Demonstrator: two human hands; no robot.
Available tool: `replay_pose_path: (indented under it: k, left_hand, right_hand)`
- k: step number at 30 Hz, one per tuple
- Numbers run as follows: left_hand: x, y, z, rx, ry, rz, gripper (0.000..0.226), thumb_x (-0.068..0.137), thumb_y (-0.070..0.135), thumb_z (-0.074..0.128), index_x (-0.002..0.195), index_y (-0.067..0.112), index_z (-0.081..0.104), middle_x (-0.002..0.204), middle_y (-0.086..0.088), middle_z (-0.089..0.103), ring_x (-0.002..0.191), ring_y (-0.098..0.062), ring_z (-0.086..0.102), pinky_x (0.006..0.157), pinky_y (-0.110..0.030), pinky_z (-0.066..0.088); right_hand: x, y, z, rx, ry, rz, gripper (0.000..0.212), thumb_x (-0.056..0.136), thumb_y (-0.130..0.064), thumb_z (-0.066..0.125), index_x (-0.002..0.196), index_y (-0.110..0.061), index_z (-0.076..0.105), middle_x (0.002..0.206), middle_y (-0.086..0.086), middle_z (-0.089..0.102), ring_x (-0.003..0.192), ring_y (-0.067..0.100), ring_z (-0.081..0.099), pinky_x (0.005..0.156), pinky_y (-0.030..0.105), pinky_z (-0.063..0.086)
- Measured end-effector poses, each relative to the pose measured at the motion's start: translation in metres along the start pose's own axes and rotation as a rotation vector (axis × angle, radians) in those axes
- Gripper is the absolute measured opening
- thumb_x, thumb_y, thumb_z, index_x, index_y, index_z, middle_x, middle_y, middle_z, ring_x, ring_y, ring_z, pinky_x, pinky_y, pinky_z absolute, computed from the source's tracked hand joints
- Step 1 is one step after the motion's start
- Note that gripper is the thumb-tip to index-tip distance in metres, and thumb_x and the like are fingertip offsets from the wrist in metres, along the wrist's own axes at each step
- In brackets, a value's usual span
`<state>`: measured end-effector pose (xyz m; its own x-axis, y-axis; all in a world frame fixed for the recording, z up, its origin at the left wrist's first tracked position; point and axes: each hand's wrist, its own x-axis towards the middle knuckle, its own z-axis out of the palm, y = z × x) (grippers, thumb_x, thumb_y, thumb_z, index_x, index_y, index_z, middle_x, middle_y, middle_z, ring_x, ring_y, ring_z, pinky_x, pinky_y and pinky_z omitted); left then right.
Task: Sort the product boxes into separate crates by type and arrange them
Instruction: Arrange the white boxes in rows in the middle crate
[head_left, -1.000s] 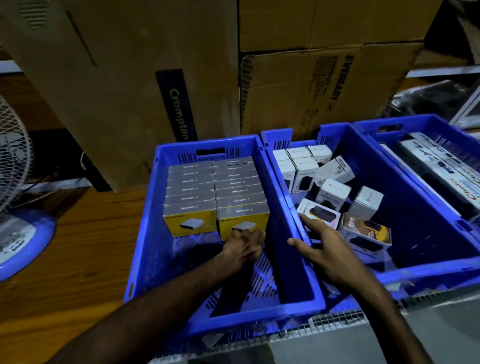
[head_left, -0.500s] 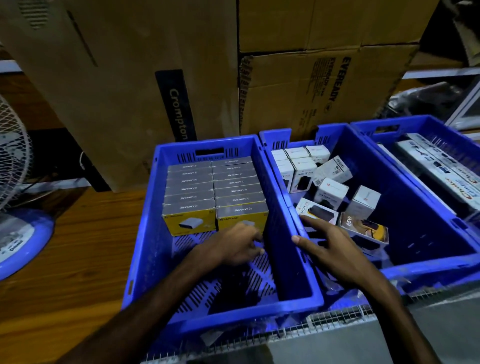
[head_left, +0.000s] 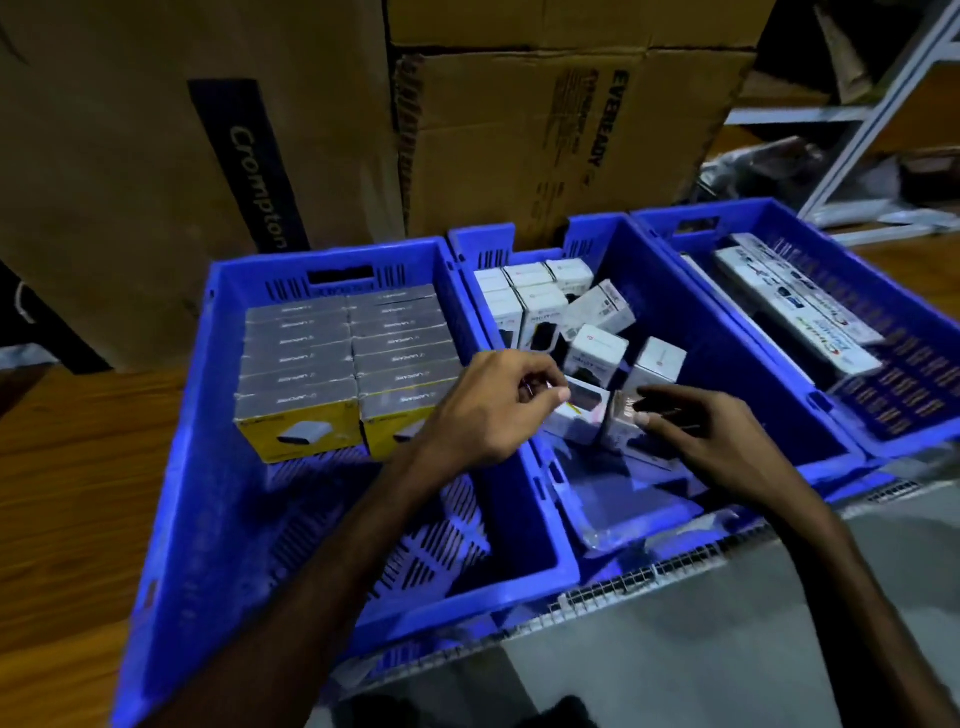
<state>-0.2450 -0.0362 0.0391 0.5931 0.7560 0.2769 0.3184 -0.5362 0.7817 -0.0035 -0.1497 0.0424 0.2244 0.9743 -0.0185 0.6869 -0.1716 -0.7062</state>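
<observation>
Your left hand (head_left: 485, 410) has crossed from the yellow boxes (head_left: 343, 374) to the middle crate (head_left: 691, 322), fingers curled, seemingly holding nothing. Your right hand (head_left: 711, 441) pinches a white box (head_left: 626, 415) there, beside scattered white boxes (head_left: 592, 353).

A stockroom — big cardboard cartons (head_left: 311, 130), blue crates (head_left: 218, 415) of boxed goods, metal shelving (head_left: 883, 104).
</observation>
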Motion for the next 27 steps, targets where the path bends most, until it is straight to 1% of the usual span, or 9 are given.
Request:
replay_pose_path:
  k: [3, 7, 10, 14, 16, 19, 22, 24, 27]
  left_hand:
    - [0.023, 0.003, 0.018, 0.053, -0.017, -0.004, 0.01, 0.092, 0.028, 0.07, 0.09, 0.02, 0.076, 0.071, 0.006, 0.068, 0.07, -0.015, 0.064, 0.071, -0.032, 0.053]
    - [0.053, 0.004, 0.034, 0.129, -0.004, -0.04, 0.009, 0.092, 0.03, 0.071, 0.09, 0.023, 0.077, 0.074, 0.009, 0.071, 0.07, -0.005, 0.063, 0.072, -0.032, 0.054]
    - [0.07, 0.004, 0.045, 0.167, 0.005, -0.074, 0.009, 0.091, 0.028, 0.072, 0.09, 0.02, 0.077, 0.074, 0.008, 0.072, 0.068, -0.005, 0.063, 0.069, -0.032, 0.053]
    - [0.093, 0.0, 0.054, 0.214, 0.032, -0.137, 0.007, 0.09, 0.024, 0.071, 0.089, 0.019, 0.077, 0.07, 0.011, 0.073, 0.068, -0.001, 0.066, 0.069, -0.03, 0.055]
    - [0.103, -0.007, 0.058, 0.231, 0.056, -0.181, 0.007, 0.089, 0.024, 0.071, 0.089, 0.02, 0.078, 0.073, 0.01, 0.074, 0.072, -0.005, 0.069, 0.071, -0.034, 0.057]
    - [0.109, -0.016, 0.064, 0.286, 0.067, -0.24, 0.008, 0.089, 0.026, 0.07, 0.09, 0.022, 0.077, 0.075, 0.012, 0.072, 0.074, -0.007, 0.067, 0.073, -0.038, 0.057]
    - [0.109, -0.018, 0.067, 0.36, 0.042, -0.246, 0.012, 0.089, 0.031, 0.067, 0.094, 0.025, 0.076, 0.075, 0.014, 0.069, 0.073, -0.008, 0.064, 0.071, -0.036, 0.057]
    - [0.107, -0.019, 0.068, 0.39, 0.006, -0.236, 0.012, 0.091, 0.03, 0.065, 0.094, 0.026, 0.076, 0.074, 0.016, 0.065, 0.071, -0.008, 0.062, 0.07, -0.035, 0.055]
    - [0.108, -0.021, 0.068, 0.406, -0.017, -0.215, 0.01, 0.091, 0.029, 0.066, 0.092, 0.027, 0.076, 0.071, 0.017, 0.063, 0.07, -0.01, 0.061, 0.069, -0.036, 0.055]
  right_hand:
    - [0.013, 0.016, -0.022, -0.05, 0.022, -0.02, 0.038, 0.091, -0.033, 0.075, 0.125, -0.017, 0.071, 0.106, -0.007, 0.078, 0.093, -0.001, 0.074, 0.08, 0.019, 0.058]
    - [0.052, 0.039, -0.054, -0.123, -0.036, -0.068, 0.039, 0.093, -0.031, 0.073, 0.128, -0.013, 0.07, 0.113, -0.006, 0.077, 0.093, -0.003, 0.072, 0.091, 0.029, 0.058]
    - [0.089, 0.045, -0.072, -0.192, -0.073, -0.127, 0.036, 0.094, -0.025, 0.074, 0.126, -0.009, 0.071, 0.117, -0.003, 0.074, 0.097, 0.003, 0.071, 0.082, 0.012, 0.049]
    - [0.151, 0.048, -0.077, -0.357, -0.134, -0.213, 0.042, 0.093, -0.023, 0.076, 0.13, -0.005, 0.068, 0.124, 0.01, 0.073, 0.114, 0.02, 0.069, 0.078, 0.01, 0.035]
    - [0.184, 0.049, -0.071, -0.471, -0.197, -0.286, 0.048, 0.092, -0.026, 0.076, 0.134, -0.006, 0.064, 0.132, 0.014, 0.068, 0.123, 0.03, 0.065, 0.087, 0.022, 0.042]
    - [0.229, 0.051, -0.061, -0.666, -0.238, -0.403, 0.06, 0.09, -0.037, 0.073, 0.146, -0.022, 0.055, 0.144, 0.012, 0.057, 0.133, 0.034, 0.056, 0.106, 0.044, 0.046]
    - [0.267, 0.059, -0.053, -0.96, -0.303, -0.424, 0.075, 0.089, -0.043, 0.068, 0.156, -0.03, 0.038, 0.153, 0.009, 0.048, 0.142, 0.028, 0.047, 0.12, 0.053, 0.024]
    - [0.28, 0.066, -0.05, -1.073, -0.339, -0.403, 0.08, 0.09, -0.042, 0.065, 0.159, -0.029, 0.028, 0.153, 0.01, 0.048, 0.143, 0.026, 0.047, 0.121, 0.062, 0.011]
    - [0.292, 0.074, -0.047, -1.19, -0.349, -0.416, 0.084, 0.089, -0.041, 0.063, 0.161, -0.03, 0.021, 0.147, 0.008, 0.056, 0.139, 0.026, 0.051, 0.119, 0.07, 0.01]
